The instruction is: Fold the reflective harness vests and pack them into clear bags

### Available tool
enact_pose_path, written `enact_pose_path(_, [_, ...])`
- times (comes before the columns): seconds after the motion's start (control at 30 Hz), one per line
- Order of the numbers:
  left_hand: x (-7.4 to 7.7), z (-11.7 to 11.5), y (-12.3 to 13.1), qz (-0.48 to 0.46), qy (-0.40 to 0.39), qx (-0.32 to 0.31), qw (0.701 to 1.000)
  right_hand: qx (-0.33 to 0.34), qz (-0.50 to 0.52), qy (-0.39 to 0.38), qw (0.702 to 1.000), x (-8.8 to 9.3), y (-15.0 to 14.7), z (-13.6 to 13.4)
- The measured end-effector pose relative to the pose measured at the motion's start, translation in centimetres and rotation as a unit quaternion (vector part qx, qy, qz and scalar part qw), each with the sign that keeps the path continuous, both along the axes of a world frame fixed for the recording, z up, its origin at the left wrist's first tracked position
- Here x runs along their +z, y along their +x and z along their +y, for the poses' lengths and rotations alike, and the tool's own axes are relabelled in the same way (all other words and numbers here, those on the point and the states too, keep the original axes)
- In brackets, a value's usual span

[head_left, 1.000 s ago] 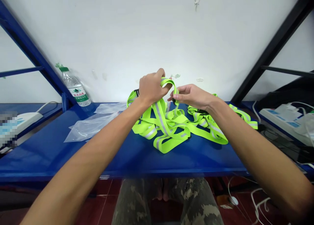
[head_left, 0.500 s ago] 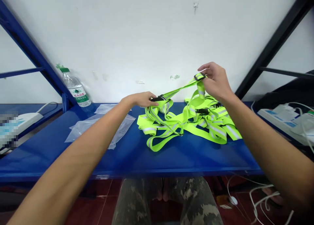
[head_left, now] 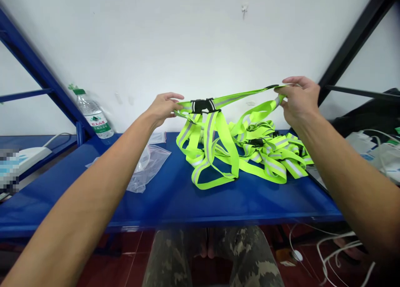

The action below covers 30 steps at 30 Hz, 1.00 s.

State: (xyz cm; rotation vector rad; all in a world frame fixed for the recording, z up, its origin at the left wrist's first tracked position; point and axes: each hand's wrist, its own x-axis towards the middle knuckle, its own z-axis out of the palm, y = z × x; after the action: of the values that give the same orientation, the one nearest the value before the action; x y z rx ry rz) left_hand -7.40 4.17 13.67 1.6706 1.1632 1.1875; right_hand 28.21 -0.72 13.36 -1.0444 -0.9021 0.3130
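Left hand point(head_left: 162, 108): pinching a strap, fingers extended | right hand point(head_left: 299, 101): pinching the opposite strap | reflective vest point(head_left: 208, 145): lifted mid-frame, buckle point(head_left: 203, 106) between hands, remainder heaped right of centre on blue shelf point(head_left: 218, 205) | plastic bag point(head_left: 148, 169): left of vest | water bottle point(head_left: 93, 118): upper left

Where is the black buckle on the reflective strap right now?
In the head view, the black plastic buckle sits on the neon-yellow reflective strap, lifted above the blue shelf between the hands, closer to the left hand.

Left power strip point(head_left: 31, 155) pixelated, edge-cut; plastic bag point(head_left: 148, 168) partly hidden behind left forearm point(head_left: 93, 191)
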Motion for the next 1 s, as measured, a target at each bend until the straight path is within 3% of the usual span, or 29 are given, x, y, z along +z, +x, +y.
enact_pose_path(0.13, [1.5, 1.1, 0.1, -0.053, -0.026, 0.007, 0.998, -0.116, -0.016, 0.029, 0.993, 0.4, 0.7, 0.7])
enact_pose_path(0.2, [2.1, 1.8, 0.1, -0.064, -0.051, -0.004, 0.997, -0.122, -0.062, 0.0, 0.991, 0.5, 1.0, 0.4])
enact_pose_path(0.23, [2.4, 2.1, 0.3, -0.065, -0.056, -0.013, 0.996, -0.098, -0.096, -0.04, 0.99, 0.5, 1.2, 0.0])
enact_pose_path(0.3, [2.9, 2.2, 1.1, -0.064, -0.052, -0.029, 0.996, 0.024, -0.206, -0.157, 0.966, 0.5, 1.1, -1.1])
enact_pose_path(0.37, [3.2, 1.4, 2.9, -0.068, -0.036, -0.02, 0.997, 0.185, -0.35, -0.238, 0.887, 0.3, 0.1, -2.5])
enact_pose_path(0.4, [3.3, 0.6, 4.1, -0.075, -0.025, -0.004, 0.997, 0.255, -0.408, -0.25, 0.84, 0.2, -0.9, -3.1])
enact_pose_path(0.43, [3.5, -0.3, 5.4, -0.081, -0.015, 0.014, 0.996, 0.29, -0.438, -0.237, 0.817, -0.1, -2.1, -3.5])
enact_pose_path(0.53, [3.8, -3.1, 9.1, -0.029, 0.01, 0.033, 0.999, 0.316, -0.417, -0.182, 0.833, -1.1, -6.5, -3.9])
enact_pose_path(0.6, [4.1, -4.3, 10.1, 0.03, 0.046, 0.047, 0.997, 0.281, -0.426, -0.172, 0.843, -1.8, -8.5, -3.4])
enact_pose_path(0.67, [4.5, -4.6, 9.7, 0.092, 0.095, 0.057, 0.99, 0.195, -0.458, -0.169, 0.851, -2.1, -9.0, -2.9])
enact_pose_path(0.8, [5.4, -3.9, 6.0, 0.254, 0.129, -0.008, 0.958, 0.021, -0.493, -0.145, 0.858, -1.5, -6.6, -1.8])
enact_pose_path(0.9, [5.7, -3.4, 3.7, 0.361, 0.116, -0.062, 0.923, -0.035, -0.498, -0.111, 0.86, -0.7, -4.6, -1.3])
enact_pose_path(1.0, [5.5, -2.9, 3.1, 0.358, 0.117, -0.036, 0.926, -0.069, -0.482, -0.089, 0.869, 0.0, -3.3, -1.1])
